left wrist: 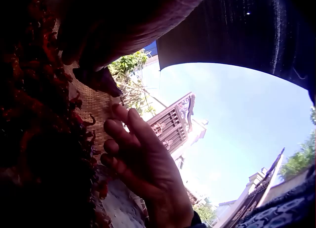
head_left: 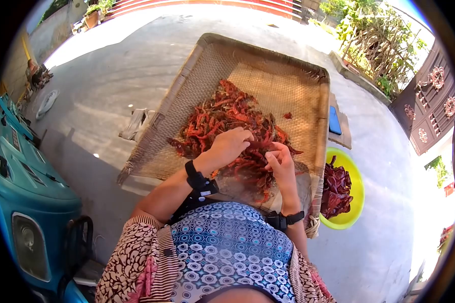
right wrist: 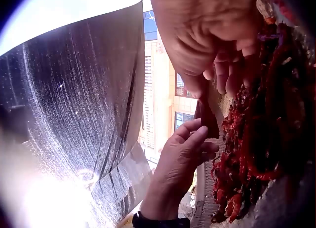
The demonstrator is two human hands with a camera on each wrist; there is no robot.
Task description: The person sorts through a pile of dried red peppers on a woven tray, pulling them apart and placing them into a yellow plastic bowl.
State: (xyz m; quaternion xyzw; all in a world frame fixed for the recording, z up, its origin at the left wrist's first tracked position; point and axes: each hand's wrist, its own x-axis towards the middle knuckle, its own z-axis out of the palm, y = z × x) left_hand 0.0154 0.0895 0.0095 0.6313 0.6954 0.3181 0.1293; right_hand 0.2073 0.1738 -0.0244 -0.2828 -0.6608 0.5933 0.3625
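Observation:
A dark red dried chili pepper [head_left: 260, 145] is stretched between the two hands over the pile. My left hand [head_left: 231, 145] holds one end; in the right wrist view, the left hand's [right wrist: 180, 156] thumb and fingers pinch the chili [right wrist: 207, 118]. My right hand [head_left: 282, 164] is at its other end, thumb and fingertips close together there; in the left wrist view, the right hand's [left wrist: 148, 161] fingertips are right at the narrow tip of the chili [left wrist: 103, 82]. Below lies a heap of red chili pieces [head_left: 222, 118] on a woven tray [head_left: 298, 93].
To the right stands a yellow-green bowl [head_left: 358, 189] with whole dark red chilies [head_left: 337, 189]. A blue phone [head_left: 334, 120] lies on cardboard beside the tray. At the left is a teal vehicle [head_left: 30, 187]. Shrubs and a dark ornate gate [head_left: 427, 101] stand at the right.

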